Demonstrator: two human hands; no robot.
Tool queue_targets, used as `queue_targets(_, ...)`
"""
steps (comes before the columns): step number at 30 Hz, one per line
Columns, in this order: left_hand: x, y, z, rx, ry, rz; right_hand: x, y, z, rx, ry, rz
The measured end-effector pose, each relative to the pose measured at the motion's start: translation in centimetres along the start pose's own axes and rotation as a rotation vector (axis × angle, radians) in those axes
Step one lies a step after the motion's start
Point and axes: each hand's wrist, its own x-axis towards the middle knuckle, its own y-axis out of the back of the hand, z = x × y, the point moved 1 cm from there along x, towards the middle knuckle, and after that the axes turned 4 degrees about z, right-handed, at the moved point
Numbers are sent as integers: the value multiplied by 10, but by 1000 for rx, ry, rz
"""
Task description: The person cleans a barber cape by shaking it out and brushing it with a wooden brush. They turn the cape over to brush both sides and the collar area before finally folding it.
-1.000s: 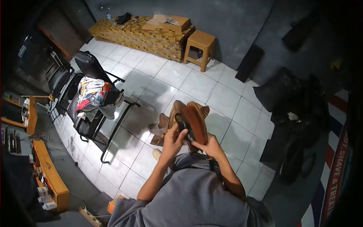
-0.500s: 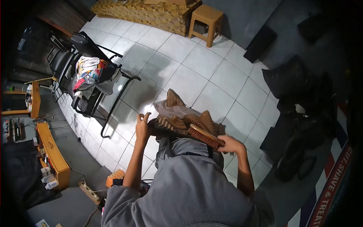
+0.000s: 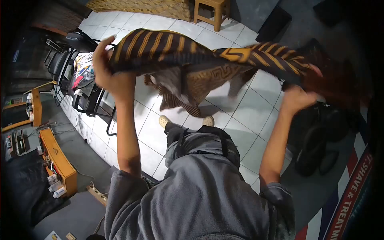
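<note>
A large brown cloth with black and yellow stripes point(image 3: 160, 46) is stretched in the air between my two hands, its lower folds hanging over the floor. My left hand point(image 3: 110, 76) is closed on the cloth's left end, fingers curled at the edge. On the other side my right hand point(image 3: 298, 99) is closed under the cloth's right end. Beside it a reddish-brown smear, blurred by motion, looks like the wooden bristle brush point(image 3: 336, 78). The fingers of the right hand are partly hidden.
To the left stands a black-framed chair point(image 3: 74, 96) with a colourful cloth point(image 3: 83, 66) on it. Wooden drawers point(image 3: 60, 158) with small bottles line the left wall. A tan stool point(image 3: 212, 12) is at the back. A lettered banner point(image 3: 348, 196) stands at the right.
Both hands have risen and moved apart, lifting and spreading the striped cloth, which was bunched low before me. The brush, plain in my right hand before, is now a blur.
</note>
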Motion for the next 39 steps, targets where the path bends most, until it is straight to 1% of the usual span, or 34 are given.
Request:
queue_targets(1, -11, 6, -4, -11, -251, 132, -1, 7, 0, 102, 109, 53)
queue_targets(2, -30, 11, 3, 65, -385, 150, -1, 15, 0, 208, 220, 108)
queue_targets(3, -62, 12, -12, 104, -332, 14, -15, 25, 13, 103, 244, 40)
queue_targets(5, -125, 14, -42, 198, -233, -259, -85, 55, 85, -312, 45, -346)
queue_targets(6, -168, 22, -54, 224, 31, -590, -120, 71, 119, -526, 8, -564)
queue_targets(7, -240, 29, -110, 381, 289, -995, -168, 92, 162, -791, -182, -963)
queue_targets(8, -325, 60, -171, 714, 343, -1534, -207, 111, 179, -882, -494, -1312)
queue_targets(9, -428, 107, -224, 459, -178, -990, -282, 164, 255, -716, -610, -1564)
queue_targets(10, -432, 121, -222, 490, -1, -1226, -318, 198, 285, -651, -643, -1670)
queue_targets(12, -414, 129, -214, 533, 372, -1672, -359, 226, 327, -469, -635, -1572)
queue_targets(13, -387, 123, -208, 594, 435, -1394, -379, 236, 357, -368, -562, -1454)
queue_targets(14, -331, 102, -178, 560, 308, -1230, -311, 188, 281, -554, -694, -1544)
queue_targets(15, -302, 81, -168, 501, 444, -1011, -226, 125, 177, -749, -810, -1648)
queue_targets(16, -265, 57, -162, 556, 455, -960, -240, 126, 228, -743, -438, -1473)
queue_targets(17, -243, 40, -171, 484, 303, -781, -202, 92, 188, -741, -423, -1293)
queue_targets(18, -203, 19, -167, 522, 186, -663, -172, 65, 173, -747, -492, -1196)
queue_targets(19, -155, 5, -149, 380, 150, -563, -144, 45, 149, -680, -410, -954)
queue_targets(20, -117, -3, -140, 242, 88, -330, -113, 29, 125, -552, -209, -742)
queue_targets(21, -71, -6, -106, 215, 20, -231, -79, 19, 86, -489, -270, -621)
queue_targets(22, -42, -3, -105, 199, -8, -117, -57, 15, 47, -451, -202, -471)
queue_targets(24, 2, 11, -42, -66, -41, 58, -31, 13, -8, -72, -15, -152)
queue_targets(26, 7, 29, -20, -41, -146, 85, -37, 22, -29, -186, 265, -55)
queue_targets(27, -19, 31, -48, -88, -143, 11, -41, 27, -39, -239, 413, -3)
queue_targets(28, -46, 33, -77, -135, -136, -64, -62, 33, -30, -339, 422, -65)
queue_targets(29, -73, 35, -105, -181, -125, -138, -98, 44, 2, -186, 337, -192)
queue_targets(31, -146, 44, -126, 89, -76, -597, -181, 59, 45, -323, 70, -496)
queue_targets(32, -187, 56, -145, 337, 311, -1186, -232, 84, 81, -768, -98, -878)
queue_targets(33, -264, 77, -204, 410, 354, -1451, -272, 99, 106, -874, -455, -1260)
queue_targets(34, -358, 112, -273, 362, 325, -1620, -282, 107, 109, -879, -539, -1282)
queue_targets(35, -434, 149, -331, 209, 307, -1718, -289, 111, 109, -880, -624, -1299)
queue_targets(36, -492, 178, -376, 62, 382, -1779, -293, 115, 108, -879, -712, -1310)
queue_targets(37, -457, 172, -351, 146, 320, -1725, -295, 118, 109, -879, -797, -1317)
queue_targets(38, -394, 153, -299, 263, 286, -1606, -298, 124, 110, -879, -888, -1331)
queue_targets(39, -346, 130, -266, 300, 259, -1471, -300, 125, 117, -859, -847, -1314)
